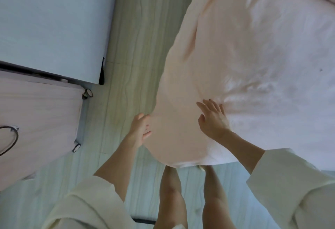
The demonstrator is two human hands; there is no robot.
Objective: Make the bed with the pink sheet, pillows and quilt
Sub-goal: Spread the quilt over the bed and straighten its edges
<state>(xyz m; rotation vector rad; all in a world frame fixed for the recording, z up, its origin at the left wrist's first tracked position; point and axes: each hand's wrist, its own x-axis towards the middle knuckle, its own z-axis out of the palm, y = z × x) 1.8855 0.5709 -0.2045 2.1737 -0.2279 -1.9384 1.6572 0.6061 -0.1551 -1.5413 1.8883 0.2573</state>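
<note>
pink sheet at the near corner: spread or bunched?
Spread. The pink cotton sheet drapes over the mattress corner with slight wrinkles; right hand lies flat on it, left hand touches its side.

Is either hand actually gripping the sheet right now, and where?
Neither grips. The right hand lies flat on the pink sheet near the bed corner; the left hand touches its hanging side, fingers relaxed.

Hands (213, 120) smoothing sheet (253, 47) (pink) — flat

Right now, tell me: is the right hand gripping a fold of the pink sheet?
No. The right hand lies flat with straight, spread fingers on the pink sheet, pressing it rather than pinching any fold.
</note>
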